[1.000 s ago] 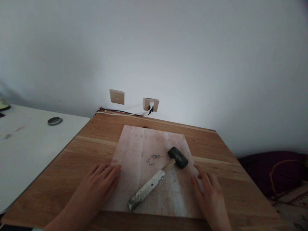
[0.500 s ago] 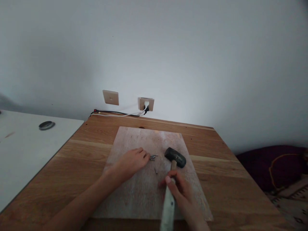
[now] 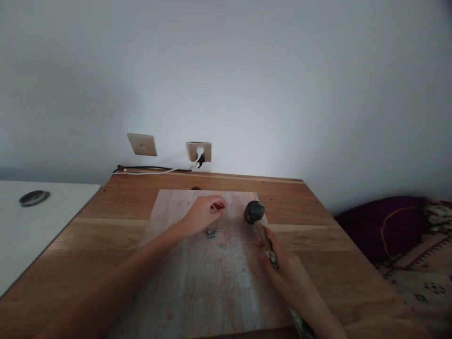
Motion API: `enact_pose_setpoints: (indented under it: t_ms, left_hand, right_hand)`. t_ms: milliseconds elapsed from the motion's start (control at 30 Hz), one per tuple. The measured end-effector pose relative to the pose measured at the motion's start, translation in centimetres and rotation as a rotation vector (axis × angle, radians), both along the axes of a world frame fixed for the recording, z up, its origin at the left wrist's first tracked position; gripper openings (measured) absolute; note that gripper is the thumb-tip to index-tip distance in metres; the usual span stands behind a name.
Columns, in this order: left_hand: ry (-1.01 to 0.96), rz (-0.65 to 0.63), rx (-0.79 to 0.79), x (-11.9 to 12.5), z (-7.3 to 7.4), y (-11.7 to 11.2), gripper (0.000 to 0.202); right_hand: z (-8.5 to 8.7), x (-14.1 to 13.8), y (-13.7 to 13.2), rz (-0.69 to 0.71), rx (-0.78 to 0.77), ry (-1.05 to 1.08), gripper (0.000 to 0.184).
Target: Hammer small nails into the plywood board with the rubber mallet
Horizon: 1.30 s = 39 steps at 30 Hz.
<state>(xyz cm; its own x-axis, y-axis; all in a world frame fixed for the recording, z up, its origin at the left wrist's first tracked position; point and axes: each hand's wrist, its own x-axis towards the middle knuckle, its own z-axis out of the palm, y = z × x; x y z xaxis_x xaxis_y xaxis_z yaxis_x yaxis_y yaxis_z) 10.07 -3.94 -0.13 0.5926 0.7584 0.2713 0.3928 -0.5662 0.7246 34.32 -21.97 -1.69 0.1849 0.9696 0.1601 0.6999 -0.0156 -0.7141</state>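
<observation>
A pale wooden board lies on a brown wooden table. My right hand is closed round the light handle of a hammer, whose black head hangs just above the board's far right part. My left hand rests on the far middle of the board with thumb and fingers pinched together; what they hold is too small to make out. A little heap of small nails lies on the board just below that hand.
A white table with a round dark lid stands to the left. Two wall sockets with plugged cables sit behind the table. Dark cushions and a patterned rug lie on the right.
My right hand took the hammer off the board and lifted it, head pointing away. My left hand went from the board's left edge to the nails and pinched shut above them.
</observation>
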Motion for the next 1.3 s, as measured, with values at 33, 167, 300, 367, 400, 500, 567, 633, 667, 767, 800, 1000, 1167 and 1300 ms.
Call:
enact_pose_setpoints:
  t_ms: [33, 167, 300, 367, 400, 500, 567, 633, 667, 767, 800, 1000, 1167, 1300]
  left_hand:
    - [-0.046, -0.008, -0.043, 1.3, -0.3, 0.6, 0.014]
    - [-0.090, -0.045, -0.100, 5.7, -1.2, 2.7, 0.014]
    - [-0.010, -0.158, -0.004, 7.7, -2.1, 3.9, 0.015]
    - [0.019, -0.188, 0.029, 8.0, -2.4, 4.3, 0.018]
    - [0.021, -0.191, 0.028, 8.0, -2.6, 4.5, 0.019]
    - [0.005, -0.193, -0.009, 8.0, -2.9, 4.8, 0.019]
    - [-0.003, -0.187, -0.016, 8.0, -3.0, 4.9, 0.014]
    - [-0.016, -0.168, -0.027, 8.0, -2.9, 4.8, 0.012]
    - [-0.028, -0.155, -0.045, 8.0, -2.9, 4.7, 0.015]
    - [-0.077, -0.131, -0.110, 8.0, -2.8, 4.4, 0.031]
    - [-0.090, -0.131, -0.121, 7.9, -2.7, 4.3, 0.036]
    - [-0.095, -0.135, -0.148, 7.9, -2.6, 4.1, 0.049]
    - [-0.098, -0.116, -0.163, 8.1, -2.9, 4.5, 0.053]
    - [-0.106, -0.144, -0.158, 8.0, -3.0, 4.6, 0.049]
  right_hand:
    - [0.0, 0.1, 0.2, -0.009, -0.010, 0.004, 0.063]
    - [0.7, 0.5, 0.2, -0.074, -0.075, 0.094, 0.064]
    - [1.8, 1.1, 0.0, -0.125, -0.151, 0.290, 0.061]
    - [2.4, 1.5, 0.4, -0.126, -0.180, 0.350, 0.055]
    - [2.8, 1.7, 0.8, -0.118, -0.190, 0.360, 0.052]
    - [4.0, 2.2, 2.5, -0.086, -0.197, 0.372, 0.054]
    - [4.5, 2.4, 3.8, -0.076, -0.190, 0.381, 0.068]
    - [4.6, 2.3, 4.7, -0.069, -0.182, 0.381, 0.078]
    - [4.5, 2.3, 5.0, -0.065, -0.182, 0.382, 0.080]
    - [3.8, 1.8, 5.0, -0.049, -0.184, 0.423, 0.081]
    - [3.6, 1.7, 4.8, -0.041, -0.183, 0.448, 0.081]
    - [3.2, 0.9, 3.6, 0.044, -0.224, 0.583, 0.081]
    - [3.3, 0.5, 3.2, 0.061, -0.233, 0.569, 0.082]
    - [3.2, 0.5, 3.0, 0.039, -0.241, 0.547, 0.080]
